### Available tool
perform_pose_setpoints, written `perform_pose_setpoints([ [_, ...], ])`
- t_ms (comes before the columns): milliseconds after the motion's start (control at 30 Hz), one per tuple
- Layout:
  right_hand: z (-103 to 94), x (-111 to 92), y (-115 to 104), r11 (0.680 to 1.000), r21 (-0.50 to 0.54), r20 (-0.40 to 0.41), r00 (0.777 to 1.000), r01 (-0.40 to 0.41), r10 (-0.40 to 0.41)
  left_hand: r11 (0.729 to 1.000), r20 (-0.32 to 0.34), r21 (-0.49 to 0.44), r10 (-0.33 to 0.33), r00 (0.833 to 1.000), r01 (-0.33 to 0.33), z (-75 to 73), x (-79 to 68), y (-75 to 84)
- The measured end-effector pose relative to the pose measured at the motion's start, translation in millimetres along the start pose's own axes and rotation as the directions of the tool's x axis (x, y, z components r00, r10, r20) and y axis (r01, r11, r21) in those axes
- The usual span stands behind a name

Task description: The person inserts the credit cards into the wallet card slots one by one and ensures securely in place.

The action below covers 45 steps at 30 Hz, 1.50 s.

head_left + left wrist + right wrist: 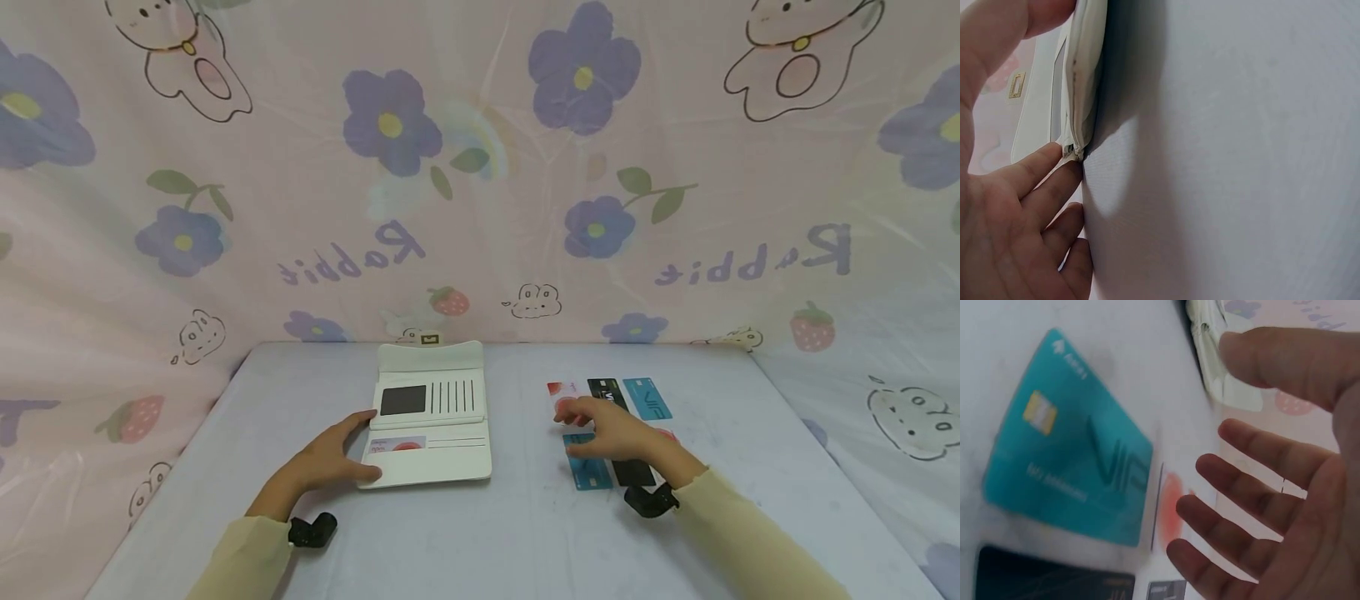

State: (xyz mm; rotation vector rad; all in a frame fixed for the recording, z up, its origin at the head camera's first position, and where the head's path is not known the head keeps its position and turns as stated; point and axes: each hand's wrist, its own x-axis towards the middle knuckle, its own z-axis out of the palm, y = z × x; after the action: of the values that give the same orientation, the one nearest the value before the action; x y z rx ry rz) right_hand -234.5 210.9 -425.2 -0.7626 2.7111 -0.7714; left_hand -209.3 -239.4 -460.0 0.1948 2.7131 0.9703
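A white wallet (450,467) lies unfolded on the table, card slots and a dark window facing up. One pink-and-red card (397,444) shows in its lower pocket. My left hand (330,454) rests at the wallet's left edge, thumb by the near corner and fingertips by the fold; in the left wrist view the fingers are straight against the edge. To the right, my right hand (618,429) hovers over two rows of cards, fingers spread and nothing held. Below it lies a teal VIP card (1072,444), with a black card (1047,575) beside it.
A blue VIP card (648,398) and a black card (606,388) lie in the far row beside a red-and-white card (558,389). Black wrist cameras (313,530) sit on both wrists. A printed cloth (480,208) hangs behind the white table (465,550).
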Motion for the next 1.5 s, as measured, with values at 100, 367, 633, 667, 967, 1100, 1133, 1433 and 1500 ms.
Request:
perform_pose_setpoints([
  [100,0.8,-2.2,2.0,0.999,-0.023,0.006,1.0,-0.023,0.023,1.0,0.0,0.002,-0.001,1.0,0.001,0.3,0.3,-0.7],
  [367,4.5,-5.4,8.4,0.997,-0.072,0.024,0.999,-0.039,0.041,1.0,0.007,-0.001,0.002,1.0,-0.002,-0.4,-1.3,-0.8],
  [633,8.3,-7.7,11.3,0.992,-0.124,0.014,1.0,-0.026,0.028,1.0,0.006,-0.003,0.021,1.0,-0.021,-0.9,-1.7,-1.8],
  [667,8.7,-7.7,11.5,0.991,-0.13,0.014,0.999,-0.027,0.029,1.0,0.005,-0.003,0.021,1.0,-0.021,-0.7,-1.6,-1.9],
  [967,12.5,-7.1,13.2,0.982,-0.178,0.008,0.997,-0.07,0.073,1.0,0.003,0.009,0.005,1.0,-0.005,1.9,-0.4,-2.8],
  [1100,13.7,-5.9,14.1,0.978,-0.198,0.003,0.997,-0.07,0.072,1.0,0.001,0.003,0.006,1.0,-0.006,1.7,-0.1,-2.6],
  [1133,14.0,-5.6,14.2,0.977,-0.203,0.003,0.997,-0.069,0.071,1.0,0.0,0.001,0.008,1.0,-0.008,1.5,-0.1,-2.5],
  [1433,13.6,-1.1,11.4,0.963,-0.25,0.008,0.994,-0.1,0.106,1.0,0.001,0.0,0.02,1.0,-0.02,0.0,-0.1,-2.1],
  [1500,13.0,0.0,10.7,0.959,-0.265,0.013,0.994,-0.103,0.11,1.0,0.001,0.002,0.022,1.0,-0.022,-0.5,-0.2,-1.9],
])
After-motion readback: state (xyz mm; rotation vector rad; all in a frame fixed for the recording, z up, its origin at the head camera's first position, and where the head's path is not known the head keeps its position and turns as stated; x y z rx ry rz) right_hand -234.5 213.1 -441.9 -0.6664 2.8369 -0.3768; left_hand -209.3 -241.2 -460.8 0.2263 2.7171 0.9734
